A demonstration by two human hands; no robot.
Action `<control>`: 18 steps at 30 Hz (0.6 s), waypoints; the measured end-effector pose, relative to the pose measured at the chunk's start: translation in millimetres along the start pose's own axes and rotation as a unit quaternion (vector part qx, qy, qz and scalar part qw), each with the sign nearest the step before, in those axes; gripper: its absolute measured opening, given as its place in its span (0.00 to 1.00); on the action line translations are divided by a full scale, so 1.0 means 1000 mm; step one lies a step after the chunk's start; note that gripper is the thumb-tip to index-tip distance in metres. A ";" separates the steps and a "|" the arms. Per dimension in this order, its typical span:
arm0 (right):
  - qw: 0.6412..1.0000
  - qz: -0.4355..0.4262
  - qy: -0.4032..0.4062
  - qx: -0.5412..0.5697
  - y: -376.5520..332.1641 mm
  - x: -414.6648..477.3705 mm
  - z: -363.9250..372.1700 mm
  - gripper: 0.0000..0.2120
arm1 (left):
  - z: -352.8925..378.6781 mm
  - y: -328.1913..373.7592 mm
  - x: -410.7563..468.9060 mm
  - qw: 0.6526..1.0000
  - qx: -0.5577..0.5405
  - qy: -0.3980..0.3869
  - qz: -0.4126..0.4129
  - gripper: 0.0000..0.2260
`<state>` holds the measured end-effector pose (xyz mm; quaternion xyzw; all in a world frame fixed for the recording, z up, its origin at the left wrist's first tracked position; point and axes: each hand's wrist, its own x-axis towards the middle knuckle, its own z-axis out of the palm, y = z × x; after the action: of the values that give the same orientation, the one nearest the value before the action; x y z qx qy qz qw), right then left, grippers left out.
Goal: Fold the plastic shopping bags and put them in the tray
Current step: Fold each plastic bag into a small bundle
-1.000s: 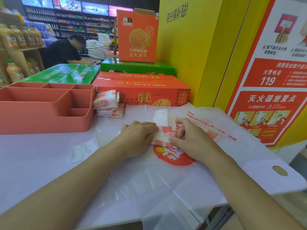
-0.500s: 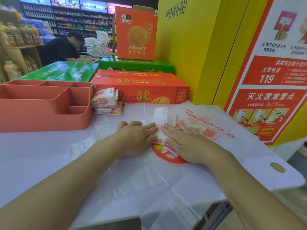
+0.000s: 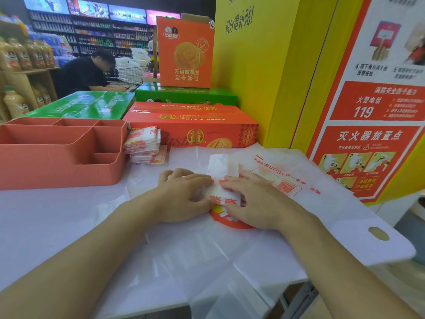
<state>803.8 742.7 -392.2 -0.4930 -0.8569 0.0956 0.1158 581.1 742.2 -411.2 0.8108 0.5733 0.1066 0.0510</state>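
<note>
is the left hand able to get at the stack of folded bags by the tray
Probably yes: nothing stands between the left hand and the stack of folded bags beside the tray, though it is busy pressing the half-folded bag.

Tray (image 3: 57, 166), left end off-frame.

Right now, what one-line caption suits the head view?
Left hand and right hand press a folded plastic bag on spread bags; folded stack sits beside the coral tray.

The left hand (image 3: 184, 196) and right hand (image 3: 259, 203) press a folded bag (image 3: 222, 195) flat
</note>
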 end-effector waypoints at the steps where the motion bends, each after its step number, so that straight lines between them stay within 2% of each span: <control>1: 1.000 -0.002 0.007 -0.002 -0.001 0.000 -0.001 0.26 | 0.000 -0.001 0.000 1.000 -0.003 0.002 0.003 0.39; 7: 0.999 -0.012 0.039 0.014 0.005 0.004 0.003 0.21 | -0.003 0.003 0.000 1.000 -0.017 0.020 0.006 0.28; 12: 0.997 -0.012 0.034 0.068 0.011 0.004 0.005 0.22 | -0.004 0.003 -0.001 0.999 -0.042 0.026 0.004 0.31; 18: 0.987 -0.009 0.103 0.125 0.014 0.008 0.005 0.04 | -0.005 0.001 0.003 0.991 -0.117 0.053 -0.020 0.31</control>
<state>809.6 756.6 -400.2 -0.4742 -0.8260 0.1495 0.2655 582.4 744.7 -406.1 0.7808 0.5749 0.2151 0.1169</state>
